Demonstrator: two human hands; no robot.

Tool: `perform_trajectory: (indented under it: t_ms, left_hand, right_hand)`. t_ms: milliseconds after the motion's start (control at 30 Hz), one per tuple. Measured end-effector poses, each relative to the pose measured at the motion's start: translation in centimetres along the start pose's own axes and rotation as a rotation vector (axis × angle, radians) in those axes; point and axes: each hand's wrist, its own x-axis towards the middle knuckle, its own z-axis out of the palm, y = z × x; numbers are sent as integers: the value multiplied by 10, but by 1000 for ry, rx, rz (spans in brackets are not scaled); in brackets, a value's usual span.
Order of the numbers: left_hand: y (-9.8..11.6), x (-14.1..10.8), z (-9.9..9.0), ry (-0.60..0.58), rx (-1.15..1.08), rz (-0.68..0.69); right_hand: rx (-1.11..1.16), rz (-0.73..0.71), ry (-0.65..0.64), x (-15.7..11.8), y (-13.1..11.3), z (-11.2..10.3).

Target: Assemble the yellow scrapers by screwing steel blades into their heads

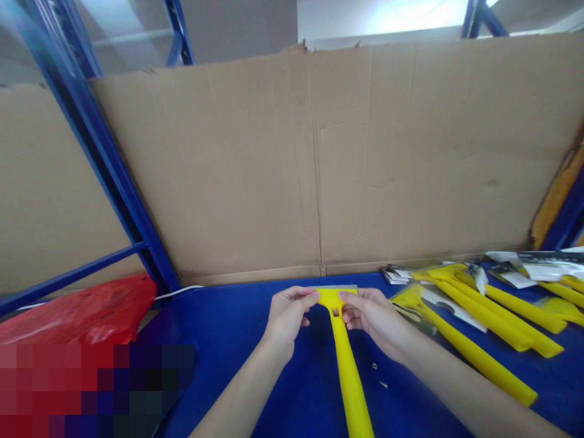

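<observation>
A yellow long-handled scraper (347, 365) points away from me, its wide head at the far end and its handle running toward the bottom of the view. A thin grey blade edge (335, 286) shows along the top of the head. My left hand (292, 313) pinches the head's left corner between thumb and fingers. On the right corner, my right hand (369, 313) grips the head with its thumb on top, the fingers partly hidden beneath. Just right of the handle, a small nut (375, 365) and a small screw (384, 384) lie on the blue surface.
Several more yellow scrapers (479, 353) lie at the right, some in clear packaging. A red plastic bag (114, 304) is at the left. Cardboard (250, 170) walls off the back of the blue table (219, 340), between blue metal posts (109, 158).
</observation>
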Motion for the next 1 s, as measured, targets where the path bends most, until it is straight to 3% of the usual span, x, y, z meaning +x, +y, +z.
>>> perform_trajectory:
  t_ms: [200,300,400,600,700,833,1000]
  left_hand:
    - [0,-2,-2,-21,-109,-160]
    - [-2,0,0,-21,-89,-128]
    - [-6,3,1,-48,59,92]
    - [-14,5,-10,-129,636,794]
    - [-16,4,-16,-127,864,1010]
    - [-19,4,-17,-128,946,1109]
    - [-25,3,-10,-223,870,998]
  right_hand:
    - [-7,1,7,1,1,0]
    - [2,8,13,1,1,0]
    - [28,20,38,2,0,-1]
    - [80,89,71,6,-5,-9]
    - [78,138,74,5,-9,-11]
    - [48,225,60,6,-13,-12]
    - [3,290,29,10,-13,-18]
